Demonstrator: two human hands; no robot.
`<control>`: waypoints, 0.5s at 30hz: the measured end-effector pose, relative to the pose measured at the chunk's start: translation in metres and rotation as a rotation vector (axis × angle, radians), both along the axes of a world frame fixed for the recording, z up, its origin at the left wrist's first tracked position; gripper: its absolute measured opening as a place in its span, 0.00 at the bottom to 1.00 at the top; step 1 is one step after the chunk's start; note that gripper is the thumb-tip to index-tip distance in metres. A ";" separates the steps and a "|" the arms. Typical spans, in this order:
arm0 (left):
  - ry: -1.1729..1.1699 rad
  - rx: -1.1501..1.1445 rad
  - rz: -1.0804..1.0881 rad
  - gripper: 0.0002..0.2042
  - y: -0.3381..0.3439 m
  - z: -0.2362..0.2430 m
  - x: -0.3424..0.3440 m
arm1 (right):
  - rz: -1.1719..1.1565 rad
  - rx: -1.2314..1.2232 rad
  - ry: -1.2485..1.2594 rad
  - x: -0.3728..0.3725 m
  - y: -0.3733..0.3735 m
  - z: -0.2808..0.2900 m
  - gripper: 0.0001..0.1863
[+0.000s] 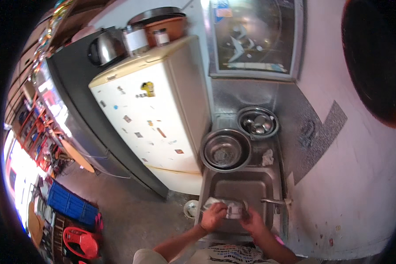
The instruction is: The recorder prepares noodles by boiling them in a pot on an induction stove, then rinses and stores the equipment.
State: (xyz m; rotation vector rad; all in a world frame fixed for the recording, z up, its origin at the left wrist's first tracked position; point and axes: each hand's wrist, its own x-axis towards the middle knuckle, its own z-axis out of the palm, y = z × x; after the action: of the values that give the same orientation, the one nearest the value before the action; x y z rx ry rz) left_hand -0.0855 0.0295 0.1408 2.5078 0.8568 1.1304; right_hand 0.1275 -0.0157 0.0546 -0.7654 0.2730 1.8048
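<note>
Over the steel sink (222, 180) both my hands are close together. My left hand (214, 217) is closed, its fingers bent round the left side of a whitish, soft-looking thing with grey marks (236, 210). Blur keeps me from telling whether that is a cloth or a packet. At its right end is my right hand (252, 221), fingers curled against it. The steel tap (273, 201) juts in from the right wall of the sink, just beyond my right hand.
Behind the sink stand nested metal bowls (224, 152) and a metal basin of utensils (259, 123). A crumpled white cloth (267, 157) lies beside them. A white fridge (149, 119) rises at the left. Farther off are a red plastic chair (81, 242) and a floor bowl (191, 209).
</note>
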 end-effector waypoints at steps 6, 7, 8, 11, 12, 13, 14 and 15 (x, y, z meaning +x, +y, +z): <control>0.043 -0.143 0.054 0.15 -0.034 -0.032 -0.004 | -0.013 -0.060 -0.173 0.001 -0.001 -0.008 0.15; 0.038 -0.133 0.064 0.15 -0.034 -0.027 -0.005 | -0.023 0.009 -0.134 -0.001 0.001 -0.001 0.17; -0.010 -0.134 0.102 0.20 -0.037 -0.023 -0.004 | -0.034 0.076 -0.095 -0.001 0.002 0.006 0.19; -0.084 -0.197 0.226 0.29 -0.050 0.009 -0.010 | -0.076 0.400 -0.259 -0.004 -0.001 0.073 0.21; -0.105 -0.266 0.311 0.32 -0.052 0.018 -0.016 | -0.072 0.407 -0.261 -0.001 0.000 0.089 0.21; -0.109 -0.260 0.318 0.32 -0.051 0.014 -0.024 | -0.086 0.532 -0.323 0.002 0.000 0.103 0.23; -0.143 -0.278 0.329 0.32 -0.047 0.005 -0.033 | -0.101 0.656 -0.386 0.004 0.000 0.118 0.25; -0.176 -0.297 0.339 0.32 -0.046 -0.004 -0.039 | -0.095 0.660 -0.388 0.005 -0.002 0.134 0.25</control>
State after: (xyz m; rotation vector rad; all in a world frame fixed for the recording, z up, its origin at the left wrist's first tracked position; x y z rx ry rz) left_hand -0.1246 -0.0164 0.1367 2.0414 1.3241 1.1975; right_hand 0.1323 -0.0174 0.1882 -0.5892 -0.5126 1.4802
